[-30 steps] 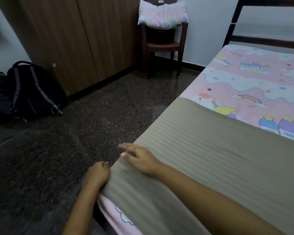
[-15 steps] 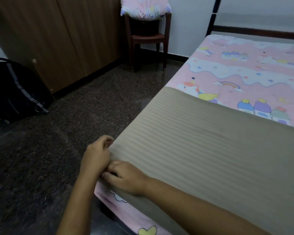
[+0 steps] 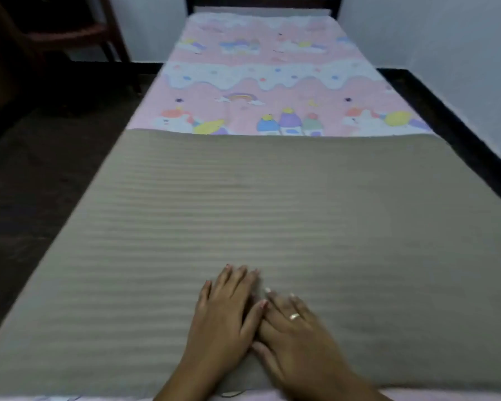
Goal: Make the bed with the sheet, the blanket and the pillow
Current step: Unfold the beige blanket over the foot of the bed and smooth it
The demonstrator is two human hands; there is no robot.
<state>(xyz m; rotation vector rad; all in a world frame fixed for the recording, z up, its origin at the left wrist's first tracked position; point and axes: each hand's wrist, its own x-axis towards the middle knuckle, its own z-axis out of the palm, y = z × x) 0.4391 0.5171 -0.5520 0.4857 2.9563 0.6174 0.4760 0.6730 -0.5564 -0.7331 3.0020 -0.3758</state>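
A grey-beige striped blanket (image 3: 272,204) lies flat across the near half of the bed. Beyond it the pink sheet (image 3: 261,76) with unicorns and rainbows covers the mattress up to the headboard. My left hand (image 3: 226,314) rests flat on the blanket near its front edge, fingers straight. My right hand (image 3: 295,334), with a ring on one finger, lies flat beside it, the two hands touching. The pillow is out of view.
A dark bed frame (image 3: 451,123) runs along the right side, close to the white wall (image 3: 446,39). The dark headboard (image 3: 261,1) stands at the far end. A wooden chair (image 3: 70,36) stands at the upper left on the dark floor (image 3: 35,175).
The view has swung from the bed's left corner to its foot, facing the headboard. Both hands left the blanket's corner edge and now lie flat on top of the blanket.
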